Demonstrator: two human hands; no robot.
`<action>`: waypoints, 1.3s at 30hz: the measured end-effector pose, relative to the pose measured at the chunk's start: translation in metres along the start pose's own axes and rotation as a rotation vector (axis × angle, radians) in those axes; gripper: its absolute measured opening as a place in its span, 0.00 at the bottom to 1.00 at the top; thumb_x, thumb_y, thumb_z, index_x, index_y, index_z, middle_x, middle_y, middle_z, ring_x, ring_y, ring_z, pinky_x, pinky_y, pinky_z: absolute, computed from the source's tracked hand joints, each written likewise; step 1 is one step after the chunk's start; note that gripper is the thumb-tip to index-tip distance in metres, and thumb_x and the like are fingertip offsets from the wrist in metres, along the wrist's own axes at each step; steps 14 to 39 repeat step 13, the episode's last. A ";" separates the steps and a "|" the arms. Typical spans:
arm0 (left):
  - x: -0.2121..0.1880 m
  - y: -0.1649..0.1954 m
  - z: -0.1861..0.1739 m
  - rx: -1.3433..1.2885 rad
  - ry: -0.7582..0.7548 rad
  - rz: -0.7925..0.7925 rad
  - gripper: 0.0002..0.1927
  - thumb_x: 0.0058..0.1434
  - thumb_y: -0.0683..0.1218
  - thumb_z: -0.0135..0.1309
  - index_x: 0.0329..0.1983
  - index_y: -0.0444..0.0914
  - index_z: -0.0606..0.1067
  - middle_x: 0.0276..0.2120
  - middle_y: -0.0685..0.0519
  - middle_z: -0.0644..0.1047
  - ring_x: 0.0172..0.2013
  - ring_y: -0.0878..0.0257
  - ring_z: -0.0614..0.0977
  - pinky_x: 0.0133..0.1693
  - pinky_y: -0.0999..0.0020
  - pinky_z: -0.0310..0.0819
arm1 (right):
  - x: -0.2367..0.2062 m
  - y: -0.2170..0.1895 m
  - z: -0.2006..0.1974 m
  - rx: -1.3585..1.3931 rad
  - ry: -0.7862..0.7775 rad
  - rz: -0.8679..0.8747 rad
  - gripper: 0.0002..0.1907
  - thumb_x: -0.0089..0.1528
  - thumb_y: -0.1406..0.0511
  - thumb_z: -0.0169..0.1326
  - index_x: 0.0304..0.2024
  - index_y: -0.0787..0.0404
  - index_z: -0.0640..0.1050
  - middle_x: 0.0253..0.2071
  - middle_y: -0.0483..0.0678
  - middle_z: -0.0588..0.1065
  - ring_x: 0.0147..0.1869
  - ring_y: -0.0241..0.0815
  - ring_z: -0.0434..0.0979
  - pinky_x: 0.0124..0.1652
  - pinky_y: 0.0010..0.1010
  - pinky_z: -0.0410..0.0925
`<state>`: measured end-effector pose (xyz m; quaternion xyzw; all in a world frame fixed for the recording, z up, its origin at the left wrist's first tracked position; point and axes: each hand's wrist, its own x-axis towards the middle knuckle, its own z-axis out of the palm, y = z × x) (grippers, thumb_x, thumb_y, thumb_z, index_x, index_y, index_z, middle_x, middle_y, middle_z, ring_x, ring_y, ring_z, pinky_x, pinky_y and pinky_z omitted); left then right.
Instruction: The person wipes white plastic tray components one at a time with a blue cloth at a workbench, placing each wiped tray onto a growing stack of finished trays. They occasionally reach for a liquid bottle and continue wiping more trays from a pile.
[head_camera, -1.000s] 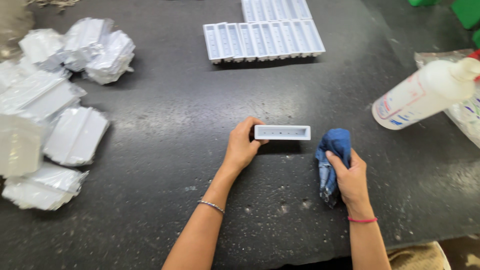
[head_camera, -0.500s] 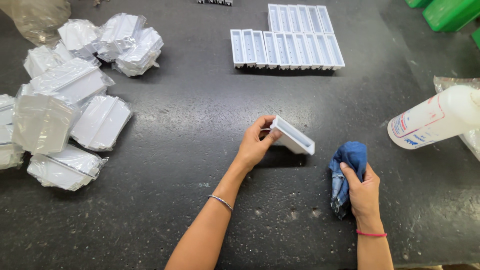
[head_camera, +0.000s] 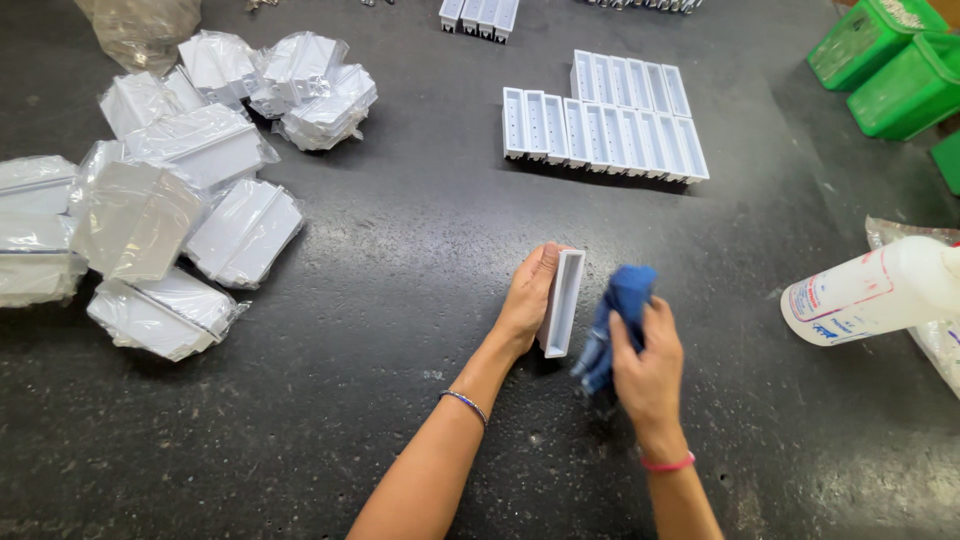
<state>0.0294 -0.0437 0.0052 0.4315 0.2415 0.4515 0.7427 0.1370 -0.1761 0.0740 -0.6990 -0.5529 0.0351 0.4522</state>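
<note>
Nearest the camera, both forearms reach in from the bottom edge over the dark worktop (head_camera: 400, 260). The right hand (head_camera: 648, 365) sits closest, wrist ringed by a pink band, fingers clenched around a bunched blue cloth (head_camera: 615, 320) that sticks up and out past the knuckles. The cloth is just beside the long white tray (head_camera: 562, 302); whether it actually touches, I can't tell.

Left of it, the left hand (head_camera: 528, 298), a thin bracelet on the wrist, grasps that narrow white tray along its side, palm pressed to the outer wall, fingertips up near the far end. The tray stands on its long edge, hollow face turned toward the cloth, running away from the camera, right in the middle of the worktop.

Out to the right, a white spray bottle (head_camera: 865, 295) lies on its side, partly over a clear plastic bag. To the left, a heap of white parts wrapped in clear plastic (head_camera: 160, 210).

Further back, a neat row of identical white trays (head_camera: 600, 125) lies side by side, open faces up. Far right corner, green bins (head_camera: 890, 65).
</note>
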 end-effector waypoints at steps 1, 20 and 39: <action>0.001 0.000 0.001 -0.032 -0.013 0.006 0.25 0.72 0.64 0.40 0.48 0.39 0.75 0.32 0.58 0.75 0.31 0.72 0.76 0.33 0.76 0.74 | 0.007 -0.009 0.004 -0.011 -0.009 -0.020 0.10 0.66 0.69 0.54 0.49 0.67 0.77 0.47 0.54 0.74 0.48 0.48 0.78 0.48 0.35 0.69; -0.003 -0.003 0.016 0.202 0.101 0.263 0.18 0.76 0.56 0.44 0.47 0.37 0.74 0.35 0.55 0.76 0.37 0.69 0.75 0.40 0.74 0.72 | 0.007 -0.074 -0.022 -0.192 -0.040 -0.160 0.21 0.60 0.74 0.54 0.56 0.65 0.76 0.55 0.58 0.71 0.55 0.60 0.76 0.50 0.44 0.70; -0.003 -0.003 0.016 0.202 0.101 0.263 0.18 0.76 0.56 0.44 0.47 0.37 0.74 0.35 0.55 0.76 0.37 0.69 0.75 0.40 0.74 0.72 | 0.007 -0.074 -0.022 -0.192 -0.040 -0.160 0.21 0.60 0.74 0.54 0.56 0.65 0.76 0.55 0.58 0.71 0.55 0.60 0.76 0.50 0.44 0.70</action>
